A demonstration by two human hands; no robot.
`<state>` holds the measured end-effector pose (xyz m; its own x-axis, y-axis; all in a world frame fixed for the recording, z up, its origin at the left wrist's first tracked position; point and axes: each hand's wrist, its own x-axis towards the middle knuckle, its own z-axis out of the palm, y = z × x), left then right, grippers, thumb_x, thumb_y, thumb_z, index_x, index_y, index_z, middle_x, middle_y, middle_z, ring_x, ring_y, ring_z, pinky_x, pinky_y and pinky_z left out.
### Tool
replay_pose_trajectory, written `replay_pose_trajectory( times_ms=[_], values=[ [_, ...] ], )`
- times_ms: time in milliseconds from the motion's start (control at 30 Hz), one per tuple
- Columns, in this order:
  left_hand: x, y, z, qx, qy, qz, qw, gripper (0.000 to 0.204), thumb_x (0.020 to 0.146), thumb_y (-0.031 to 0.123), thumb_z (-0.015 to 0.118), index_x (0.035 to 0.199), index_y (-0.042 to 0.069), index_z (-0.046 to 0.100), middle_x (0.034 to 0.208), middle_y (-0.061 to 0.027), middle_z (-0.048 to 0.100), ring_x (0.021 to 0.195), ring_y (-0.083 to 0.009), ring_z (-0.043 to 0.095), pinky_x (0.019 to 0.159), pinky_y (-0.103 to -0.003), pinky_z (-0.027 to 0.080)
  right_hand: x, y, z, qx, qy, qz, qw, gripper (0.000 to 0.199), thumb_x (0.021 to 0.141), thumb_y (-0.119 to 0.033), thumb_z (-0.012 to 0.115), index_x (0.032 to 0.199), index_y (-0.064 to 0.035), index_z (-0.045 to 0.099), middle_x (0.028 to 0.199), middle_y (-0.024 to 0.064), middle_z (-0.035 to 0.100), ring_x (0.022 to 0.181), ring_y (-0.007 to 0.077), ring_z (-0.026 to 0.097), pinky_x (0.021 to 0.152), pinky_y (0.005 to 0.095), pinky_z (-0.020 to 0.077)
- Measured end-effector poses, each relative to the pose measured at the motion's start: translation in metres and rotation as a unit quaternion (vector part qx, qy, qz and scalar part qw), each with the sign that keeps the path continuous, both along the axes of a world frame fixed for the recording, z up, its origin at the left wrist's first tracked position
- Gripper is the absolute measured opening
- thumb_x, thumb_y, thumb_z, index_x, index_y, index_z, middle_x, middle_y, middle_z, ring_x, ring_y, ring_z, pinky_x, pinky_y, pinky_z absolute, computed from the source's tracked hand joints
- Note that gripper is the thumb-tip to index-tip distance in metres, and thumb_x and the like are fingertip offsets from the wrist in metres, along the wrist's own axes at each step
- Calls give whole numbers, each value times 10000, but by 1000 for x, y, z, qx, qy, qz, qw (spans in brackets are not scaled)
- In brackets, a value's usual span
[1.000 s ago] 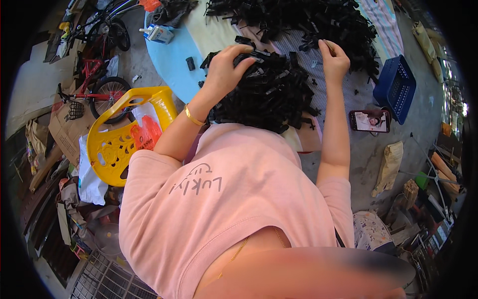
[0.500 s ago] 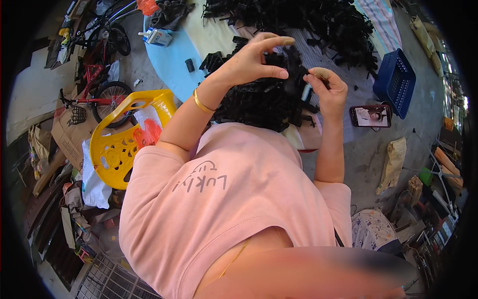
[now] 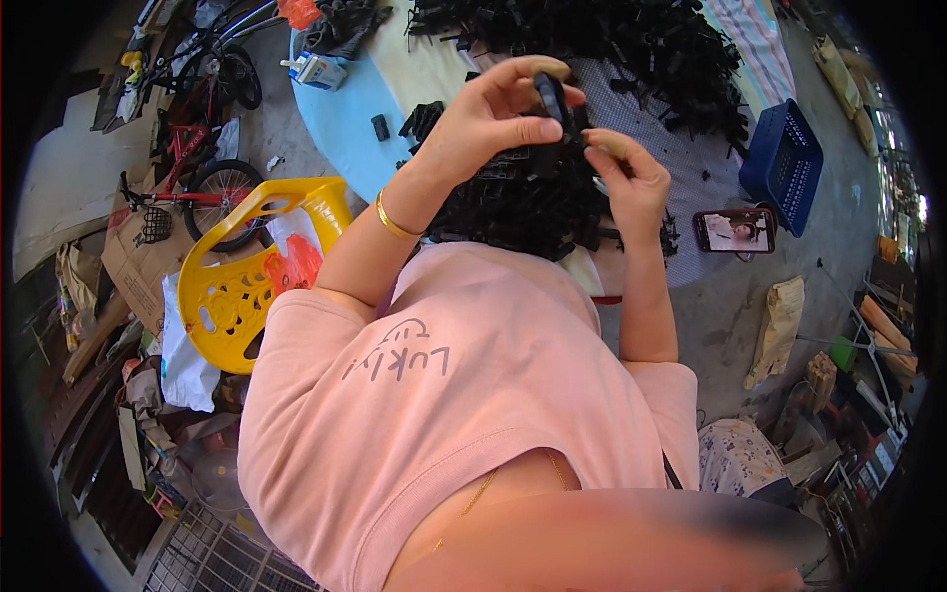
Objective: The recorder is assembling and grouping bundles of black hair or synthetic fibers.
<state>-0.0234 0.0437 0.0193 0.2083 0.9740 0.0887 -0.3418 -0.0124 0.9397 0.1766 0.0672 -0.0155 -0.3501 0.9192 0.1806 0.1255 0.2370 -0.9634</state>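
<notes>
My left hand (image 3: 501, 111) is raised over a heap of black plastic parts (image 3: 523, 197), its thumb and fingers closed around one black plastic part (image 3: 549, 96). My right hand (image 3: 631, 180) pinches at the lower right end of that part; the exact grip between its fingertips is too small and dark to tell. A small pale object (image 3: 600, 185) shows beneath the right fingers. The near heap lies right in front of my body.
A larger pile of black parts (image 3: 631, 49) spreads across the far cloth. On the right are a phone (image 3: 735, 230) and a blue plastic basket (image 3: 784, 163). A yellow chair (image 3: 222, 306) stands left, near a red bicycle (image 3: 187, 158). A carton (image 3: 316, 71) sits far left on the cloth.
The left hand's fingers, apart before, have closed on the black plastic part. My right hand has moved left and the two hands are closer together.
</notes>
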Motion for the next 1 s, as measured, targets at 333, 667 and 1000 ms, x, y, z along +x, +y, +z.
replay_pose_trajectory(
  times_ms=[333, 667, 1000],
  values=[
    [14, -11, -9, -41, 33, 104, 993, 383, 774, -27, 620, 1143, 21, 528, 989, -78, 610, 890, -153, 599, 828, -256, 472, -12, -8, 25, -194, 150, 25, 969, 193, 872, -71, 528, 1042, 10, 572, 799, 8, 552, 547, -5, 407, 481, 134, 329],
    [20, -22, -3, -10, 170, 147, 974, 336, 778, -43, 612, 1108, -15, 555, 963, -63, 627, 873, -98, 587, 797, -225, 486, -27, -16, 28, -101, 17, 42, 994, 157, 898, -120, 509, 967, -16, 603, 642, -40, 520, 491, -13, 360, 421, 136, 258],
    [29, -28, -17, 144, 327, 254, 899, 315, 700, 17, 675, 999, 27, 579, 806, -108, 633, 684, -196, 627, 615, -260, 503, -23, -11, 21, -284, 57, 80, 954, 142, 878, -111, 536, 950, -9, 604, 659, -38, 520, 508, -3, 395, 446, 142, 300]
  ],
)
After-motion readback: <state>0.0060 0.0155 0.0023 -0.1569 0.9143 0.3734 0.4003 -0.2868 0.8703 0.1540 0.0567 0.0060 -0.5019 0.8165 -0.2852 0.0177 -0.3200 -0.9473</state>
